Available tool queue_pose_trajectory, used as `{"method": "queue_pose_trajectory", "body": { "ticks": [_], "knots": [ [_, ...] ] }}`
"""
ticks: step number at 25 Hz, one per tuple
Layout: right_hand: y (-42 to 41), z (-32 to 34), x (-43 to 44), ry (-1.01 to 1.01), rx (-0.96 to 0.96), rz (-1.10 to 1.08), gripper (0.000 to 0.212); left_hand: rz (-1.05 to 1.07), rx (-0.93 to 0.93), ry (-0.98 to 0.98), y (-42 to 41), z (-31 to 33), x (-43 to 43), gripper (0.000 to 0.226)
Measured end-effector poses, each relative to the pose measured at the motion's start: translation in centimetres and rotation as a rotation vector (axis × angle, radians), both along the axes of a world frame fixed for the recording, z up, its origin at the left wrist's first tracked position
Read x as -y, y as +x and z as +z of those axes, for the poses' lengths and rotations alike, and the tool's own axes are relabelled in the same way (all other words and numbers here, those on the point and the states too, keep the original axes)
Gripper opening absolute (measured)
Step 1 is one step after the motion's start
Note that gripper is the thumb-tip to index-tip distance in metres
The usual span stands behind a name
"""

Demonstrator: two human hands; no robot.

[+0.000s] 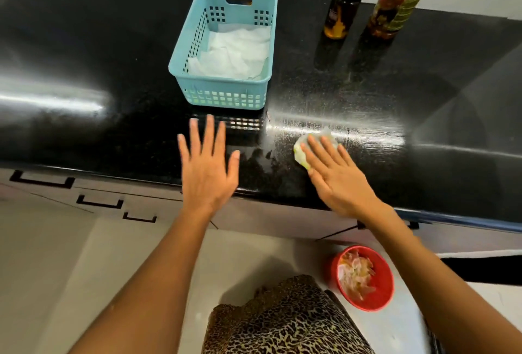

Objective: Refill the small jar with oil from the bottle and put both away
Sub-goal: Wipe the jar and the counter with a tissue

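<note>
Open counter (pixel 84 76) left of the basket (pixel 223 90); jar (pixel 343 8) and bottle (pixel 401 0) crowd the back right.

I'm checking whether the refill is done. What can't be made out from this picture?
Head view only:
bottle: top cut off by the upper edge, so cap unseen.
small jar: oil level hidden by its dark label.
wipe: mostly covered by the right hand.
red bowl: contents blurred.
</note>
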State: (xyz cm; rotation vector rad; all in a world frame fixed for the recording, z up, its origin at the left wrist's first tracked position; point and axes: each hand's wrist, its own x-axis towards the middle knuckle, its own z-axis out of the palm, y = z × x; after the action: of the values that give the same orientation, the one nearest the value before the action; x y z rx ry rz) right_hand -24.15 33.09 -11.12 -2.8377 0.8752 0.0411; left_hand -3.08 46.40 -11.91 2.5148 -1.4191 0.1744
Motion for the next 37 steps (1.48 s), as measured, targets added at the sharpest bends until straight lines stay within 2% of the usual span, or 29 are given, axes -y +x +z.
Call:
{"method": "queue_pose_trajectory", "body": {
  "ticks": [3, 7, 11, 14, 17, 20, 23, 26, 28, 30, 31, 34, 37],
  "knots": [
    [5.2, 0.3, 1.5, 0.068, -0.047, -0.137, 0.055, 0.043, 0.018, 0.069, 2.0, -0.1, -0.9, 0.068],
    [12.5, 0.5, -4.4, 0.080, -0.007, -0.008, 0.056, 0.031, 0.030, 0.052, 1.9, -0.1, -0.8, 0.063],
    [9.2, 0.3, -6.0, 0.015, 0.013, 0.227, 0.061, 0.030, 0.013, 0.016, 2.1, -0.3, -1.0, 0.058],
    [6.2, 0.2, -2.0, -0.009, -0.023, 0.090, 0.063, 0.025, 0.003, -0.002, 2.1, -0.3, -1.0, 0.057],
    [8.2, 0.3, -0.9, 0.026, -0.070, -0.056, 0.056, 0.020, 0.009, -0.001, 2.2, -0.3, -1.0, 0.057],
    [9.8, -0.3, -5.3, -0.018, 0.030, 0.056, 0.060, 0.030, 0.012, -0.010, 2.3, -0.4, -1.0, 0.058],
    [5.4, -0.8, -7.7, -0.070, 0.090, 0.133, 0.055, 0.036, 0.017, -0.018, 2.3, -0.6, -1.0, 0.059],
    [-1.6, -0.7, -4.0, -0.116, 0.070, -0.064, 0.057, 0.031, 0.036, -0.011, 2.3, -0.6, -1.0, 0.059],
    [-6.0, -0.3, -0.3, -0.047, -0.010, -0.272, 0.060, 0.020, 0.034, -0.008, 2.3, -0.7, -1.0, 0.059],
    [-8.0, -0.1, 2.0, 0.012, -0.040, -0.457, 0.065, 0.001, 0.030, -0.023, 2.1, -0.6, -1.1, 0.059],
    [-7.5, 0.0, 2.0, -0.013, -0.035, -0.483, 0.067, -0.010, 0.032, -0.030, 1.9, -0.5, -1.2, 0.058],
    [-3.0, -0.7, -1.2, -0.096, 0.032, -0.316, 0.069, -0.069, 0.041, -0.048, 0.6, 0.0, -0.9, 0.059],
    [-2.0, -1.2, -4.1, -0.113, 0.054, -0.162, 0.057, -0.186, 0.016, -0.080, -2.8, 0.6, 1.0, 0.058]
  ]
}}
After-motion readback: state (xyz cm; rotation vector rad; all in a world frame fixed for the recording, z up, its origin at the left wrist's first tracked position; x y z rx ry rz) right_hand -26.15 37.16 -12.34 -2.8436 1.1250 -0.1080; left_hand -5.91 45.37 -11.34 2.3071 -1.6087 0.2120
